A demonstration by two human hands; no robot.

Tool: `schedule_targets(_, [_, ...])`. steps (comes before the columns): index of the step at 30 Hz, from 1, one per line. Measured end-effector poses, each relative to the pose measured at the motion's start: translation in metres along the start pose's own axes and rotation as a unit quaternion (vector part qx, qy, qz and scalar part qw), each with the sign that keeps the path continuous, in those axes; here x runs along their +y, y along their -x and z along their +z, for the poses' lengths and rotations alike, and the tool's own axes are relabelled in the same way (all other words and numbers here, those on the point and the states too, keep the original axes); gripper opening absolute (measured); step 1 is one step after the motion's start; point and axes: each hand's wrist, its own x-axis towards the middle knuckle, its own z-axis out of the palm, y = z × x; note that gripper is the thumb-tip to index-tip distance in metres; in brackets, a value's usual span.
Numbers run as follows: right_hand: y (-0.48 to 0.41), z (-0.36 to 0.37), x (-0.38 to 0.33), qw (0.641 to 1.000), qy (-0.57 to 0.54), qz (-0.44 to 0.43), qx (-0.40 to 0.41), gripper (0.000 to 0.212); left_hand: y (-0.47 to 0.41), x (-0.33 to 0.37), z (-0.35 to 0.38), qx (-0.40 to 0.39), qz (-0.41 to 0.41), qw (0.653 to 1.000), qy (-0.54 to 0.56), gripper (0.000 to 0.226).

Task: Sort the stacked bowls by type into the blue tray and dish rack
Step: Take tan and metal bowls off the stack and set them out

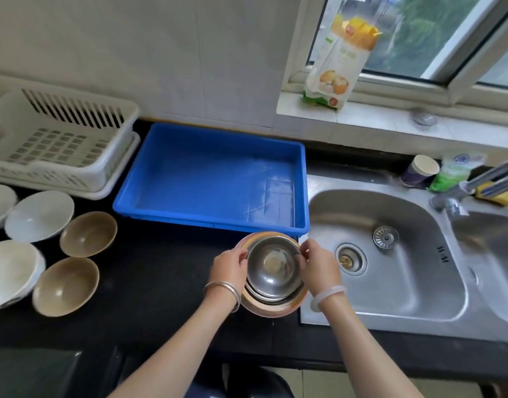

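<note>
Head view, from the left edge: the white dish rack (74, 110) stands against the wall with nothing in it. In front of it, loose bowls are laid out singly on the black countertop (149, 282): white bowls (39, 215) furthest left, two tan bowls (87, 234) just beside them. They sit mouth up and grouped by kind, which looks like a way to make each type easy to pick out.

Next comes the blue tray (207, 222), touching the rack's right side and likewise unfilled, so neither destination has received a bowl yet.

Just in front of the tray's near right corner is the stack of metal bowls (271, 308), on the counter edge by the sink. The left hand (230, 265) curls its fingers onto the left rim of the top steel bowl (271, 265). The right hand (319, 265) pinches the opposite rim between thumb and fingertips. Gripping from both sides probably serves to pull the nested bowl straight up without dragging the copper-rimmed one under it. I cannot tell whether it has parted from the stack.

To the right lies the steel sink (390, 297), dry, with a paper cup (419, 170) and the faucet (476, 179) behind it.
</note>
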Motion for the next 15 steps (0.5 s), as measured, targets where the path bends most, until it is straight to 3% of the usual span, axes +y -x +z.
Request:
schedule_targets(8, [0.002,-0.020,0.014,0.997,-0.070,0.035,0.006,0.012,-0.002,0.006,0.004,-0.020,0.003,0.999,-0.033,0.036])
schedule_targets(15, [0.010,-0.027,0.021,0.993,-0.108,0.053,0.011,0.009,-0.012,0.007,0.005,-0.026,-0.031,0.999,0.021,0.031])
